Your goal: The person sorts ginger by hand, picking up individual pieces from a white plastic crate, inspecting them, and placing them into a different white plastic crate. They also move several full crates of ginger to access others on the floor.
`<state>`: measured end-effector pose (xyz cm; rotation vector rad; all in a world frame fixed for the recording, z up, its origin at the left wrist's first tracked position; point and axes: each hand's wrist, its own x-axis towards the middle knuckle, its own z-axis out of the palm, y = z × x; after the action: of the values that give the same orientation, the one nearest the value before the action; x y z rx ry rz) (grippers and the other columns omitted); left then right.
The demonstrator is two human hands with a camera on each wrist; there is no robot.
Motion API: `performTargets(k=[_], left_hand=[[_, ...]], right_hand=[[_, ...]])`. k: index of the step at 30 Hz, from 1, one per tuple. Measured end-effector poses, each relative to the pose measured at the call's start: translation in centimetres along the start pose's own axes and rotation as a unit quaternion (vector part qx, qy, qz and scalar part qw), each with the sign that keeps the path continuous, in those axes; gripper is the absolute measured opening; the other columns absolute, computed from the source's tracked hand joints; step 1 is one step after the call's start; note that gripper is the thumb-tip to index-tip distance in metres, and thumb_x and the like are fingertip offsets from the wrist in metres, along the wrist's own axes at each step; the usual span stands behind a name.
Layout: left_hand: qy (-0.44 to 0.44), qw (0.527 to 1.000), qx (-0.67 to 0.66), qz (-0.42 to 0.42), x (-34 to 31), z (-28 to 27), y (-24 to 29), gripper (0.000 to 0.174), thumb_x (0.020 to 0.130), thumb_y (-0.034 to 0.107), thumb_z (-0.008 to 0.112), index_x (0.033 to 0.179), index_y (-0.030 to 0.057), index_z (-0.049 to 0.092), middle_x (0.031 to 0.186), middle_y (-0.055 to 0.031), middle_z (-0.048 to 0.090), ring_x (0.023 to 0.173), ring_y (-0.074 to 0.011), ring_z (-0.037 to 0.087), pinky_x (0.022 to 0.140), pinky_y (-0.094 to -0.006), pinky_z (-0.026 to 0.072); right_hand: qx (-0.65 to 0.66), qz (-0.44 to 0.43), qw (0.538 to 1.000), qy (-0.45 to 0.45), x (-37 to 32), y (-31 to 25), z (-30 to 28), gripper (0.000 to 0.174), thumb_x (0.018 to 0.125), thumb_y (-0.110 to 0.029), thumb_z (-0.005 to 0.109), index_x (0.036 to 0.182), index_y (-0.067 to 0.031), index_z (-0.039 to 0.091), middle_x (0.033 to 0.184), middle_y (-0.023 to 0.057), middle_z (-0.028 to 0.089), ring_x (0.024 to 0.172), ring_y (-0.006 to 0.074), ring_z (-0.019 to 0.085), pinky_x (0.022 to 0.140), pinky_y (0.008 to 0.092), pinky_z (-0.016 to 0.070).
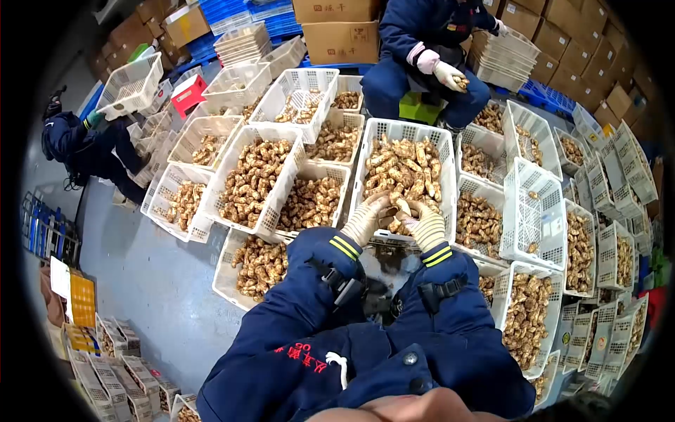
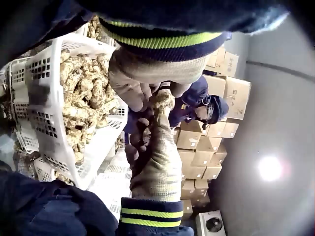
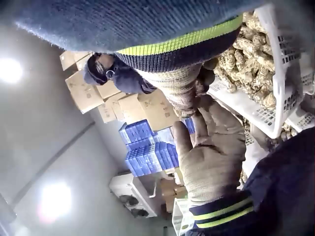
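Between both hands, over the near end of a white crate (image 1: 361, 165) of matsutake mushrooms (image 1: 404, 165), is one pale, brown-mottled matsutake mushroom (image 2: 163, 101). My left hand (image 1: 367, 216), in a cream ribbed glove, grips it from the left with bent fingers. From the right, my right hand (image 1: 426, 225) pinches it, thumb laid along it in the left wrist view. Dark stains cover the finger side of the right glove (image 2: 160, 164). In the right wrist view the left hand (image 3: 214, 147) meets the right hand (image 3: 177, 91), and the fingers mostly hide the mushroom.
Mushroom-filled crates stand close on the left (image 1: 256, 176) and right (image 1: 479, 218), some stacked. A nearly bare crate (image 1: 532, 218) lies right. Opposite sits a person (image 1: 436, 56) holding a mushroom; another person (image 1: 88, 144) handles a crate at far left. Cardboard boxes (image 1: 341, 42) stand behind.
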<state>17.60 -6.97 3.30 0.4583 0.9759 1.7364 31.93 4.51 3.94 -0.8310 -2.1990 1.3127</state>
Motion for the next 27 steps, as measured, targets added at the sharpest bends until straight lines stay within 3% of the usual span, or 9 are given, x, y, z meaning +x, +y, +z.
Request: performTargets(k=[7,11,14,16,18,20,22,24,27], left_hand=[[0.042,0.999,-0.021,-0.028,1.6,-1.0,-1.6,0.047,0.093,0.031,0.059,0.132,0.0068,0.047,0.113,-0.0075,0.059,0.101,-0.018,0.058,0.085,-0.033,0.0513],[0.057,0.998,-0.011,-0.013,1.9,-0.9,-1.9,0.044,0.093,0.031,0.059,0.13,0.0088,0.049,0.111,-0.004,0.059,0.1,-0.0168,0.058,0.086,-0.0345,0.0493],[0.085,0.996,-0.017,0.005,2.5,-1.2,-2.2,0.048,0.093,0.03,0.058,0.133,0.0081,0.044,0.105,-0.0032,0.061,0.096,-0.0153,0.059,0.084,-0.0309,0.0491],[0.134,0.991,0.002,0.006,2.8,-1.0,-2.3,0.052,0.093,0.029,0.058,0.136,0.0066,0.039,0.111,-0.0055,0.057,0.098,-0.0164,0.058,0.085,-0.0305,0.0488],[0.175,0.984,0.01,0.013,2.7,-1.3,-2.2,0.056,0.093,0.028,0.057,0.139,0.0052,0.034,0.125,-0.0096,0.049,0.105,-0.0204,0.055,0.087,-0.0331,0.0487],[0.204,0.979,0.004,0.016,2.7,-1.4,-2.1,0.055,0.094,0.025,0.055,0.141,0.0086,0.032,0.124,-0.0102,0.049,0.106,-0.0227,0.054,0.09,-0.036,0.0479],[0.218,0.976,0.013,0.016,2.8,-1.5,-1.9,0.054,0.094,0.024,0.055,0.141,0.0097,0.033,0.121,-0.0093,0.049,0.103,-0.0216,0.054,0.089,-0.0357,0.048],[0.229,0.973,0.017,0.022,3.5,-2.0,-2.6,0.054,0.093,0.025,0.055,0.14,0.0091,0.034,0.117,-0.0077,0.049,0.098,-0.0199,0.053,0.089,-0.0358,0.0478],[0.232,0.972,0.009,0.038,4.1,-2.6,-3.5,0.053,0.093,0.024,0.055,0.14,0.0086,0.035,0.116,-0.0081,0.049,0.095,-0.0192,0.054,0.086,-0.0345,0.0489]], right_hand=[[-0.037,0.041,0.998,-0.02,0.8,0.8,1.1,0.065,0.075,-0.043,0.074,0.121,0.0004,0.058,0.104,0.0144,0.068,0.092,0.0223,0.066,0.082,0.031,0.0502],[0.078,0.071,0.993,-0.045,1.1,1.0,0.9,0.059,0.079,-0.033,0.075,0.121,0.0031,0.056,0.1,0.0144,0.068,0.087,0.0172,0.065,0.074,0.0289,0.052],[0.178,0.084,0.98,0.039,2.7,3.9,-1.4,0.055,0.081,-0.029,0.074,0.12,0.0042,0.055,0.087,0.0101,0.065,0.069,0.0128,0.06,0.061,0.0275,0.0508],[0.343,0.123,0.916,0.167,3.5,5.9,-4.4,0.057,0.085,-0.038,0.068,0.123,0.0014,0.052,0.092,0.0111,0.064,0.07,0.0121,0.057,0.058,0.0264,0.0474],[0.438,0.211,0.824,0.292,4.6,6.8,-6.6,0.065,0.087,-0.051,0.059,0.127,-0.0011,0.049,0.107,0.0146,0.061,0.08,0.0144,0.057,0.061,0.0279,0.0464],[0.452,0.127,0.827,0.311,4.0,7.0,-6.9,0.071,0.084,-0.059,0.056,0.125,-0.0019,0.05,0.117,0.0142,0.057,0.091,0.0181,0.056,0.067,0.0341,0.0473],[0.354,0.221,0.879,0.23,4.0,7.1,-7.0,0.073,0.085,-0.056,0.057,0.13,-0.0003,0.045,0.129,0.0203,0.053,0.09,0.023,0.058,0.077,0.0362,0.0485],[0.25,0.188,0.949,0.047,4.8,9.8,-5.3,0.072,0.085,-0.047,0.06,0.132,0.005,0.043,0.118,0.0175,0.061,0.085,0.0256,0.062,0.076,0.0368,0.0504],[-0.062,0.095,0.994,-0.002,5.6,11.9,-2.2,0.052,0.085,-0.039,0.06,0.118,0.0008,0.058,0.104,0.0178,0.067,0.088,0.0287,0.065,0.08,0.0363,0.0499]])
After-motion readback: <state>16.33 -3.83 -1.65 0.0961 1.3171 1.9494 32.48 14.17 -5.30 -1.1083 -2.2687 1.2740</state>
